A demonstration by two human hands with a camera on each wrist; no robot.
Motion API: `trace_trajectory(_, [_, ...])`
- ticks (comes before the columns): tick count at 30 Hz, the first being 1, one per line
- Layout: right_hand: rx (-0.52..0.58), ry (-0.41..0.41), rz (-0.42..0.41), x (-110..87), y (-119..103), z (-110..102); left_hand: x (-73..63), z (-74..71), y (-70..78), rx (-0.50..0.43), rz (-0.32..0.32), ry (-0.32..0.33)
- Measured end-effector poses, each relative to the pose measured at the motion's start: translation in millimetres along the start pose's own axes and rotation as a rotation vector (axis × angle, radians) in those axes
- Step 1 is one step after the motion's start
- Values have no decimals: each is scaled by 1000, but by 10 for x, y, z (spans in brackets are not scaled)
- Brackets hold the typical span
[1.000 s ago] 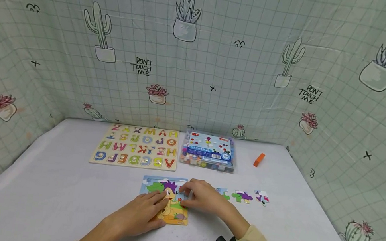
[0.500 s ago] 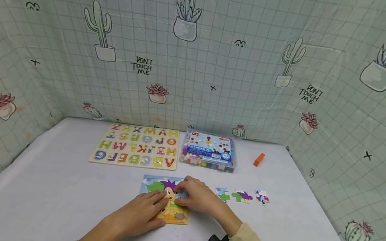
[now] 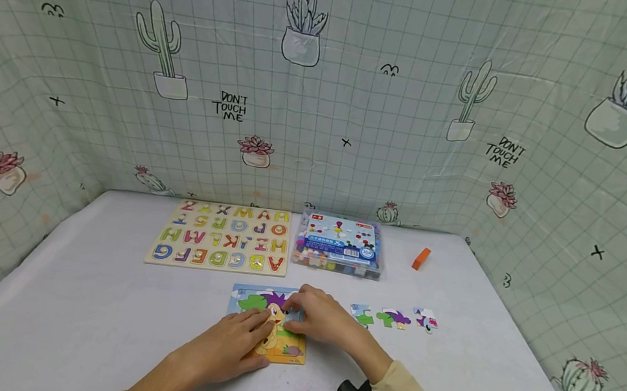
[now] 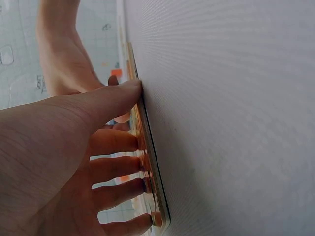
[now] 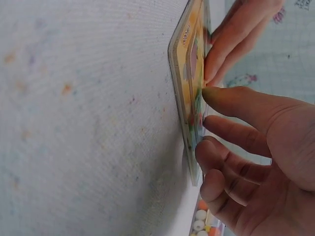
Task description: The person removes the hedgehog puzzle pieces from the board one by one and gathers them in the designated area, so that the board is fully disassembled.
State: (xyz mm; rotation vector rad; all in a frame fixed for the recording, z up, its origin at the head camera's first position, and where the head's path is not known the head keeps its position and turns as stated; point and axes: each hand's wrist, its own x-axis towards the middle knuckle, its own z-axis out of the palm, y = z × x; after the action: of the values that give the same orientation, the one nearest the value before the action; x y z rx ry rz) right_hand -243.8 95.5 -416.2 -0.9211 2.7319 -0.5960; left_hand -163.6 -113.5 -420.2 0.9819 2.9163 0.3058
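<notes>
A picture puzzle board [image 3: 293,360] with a blue and orange border lies flat on the white table, showing a yellow character with purple hair. My left hand [image 3: 227,347] rests over its left part; the fingertips press the surface and the thumb [image 4: 123,93] lies against the near edge. From the right, my right hand [image 3: 324,317] bends its thumb [image 5: 221,96] and fingers around a puzzle piece at the board's right side, mostly hidden by the fingers. Beside it lie three loose pieces: a green and blue one [image 3: 361,315], a purple and green one [image 3: 394,319] and a white and purple one [image 3: 425,320].
Behind the puzzle sit a wooden alphabet board [image 3: 218,238] and a clear plastic box [image 3: 339,244] of colourful beads. An orange block [image 3: 421,259] lies at the back right. A patterned cloth [image 3: 323,118] hangs around the table's back and sides.
My right hand has shifted slightly left over the puzzle board, uncovering more of the nearest loose piece, then stayed nearly still. My left hand has kept its place.
</notes>
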Motion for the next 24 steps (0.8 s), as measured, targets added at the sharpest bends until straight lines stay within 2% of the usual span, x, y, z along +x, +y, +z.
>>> trace_trajectory(15, [23, -15, 18, 13, -11, -23, 0, 3, 17, -16, -26, -31])
trace_trajectory(24, [15, -13, 15, 27, -16, -18, 2, -1, 22, -32, -32, -14])
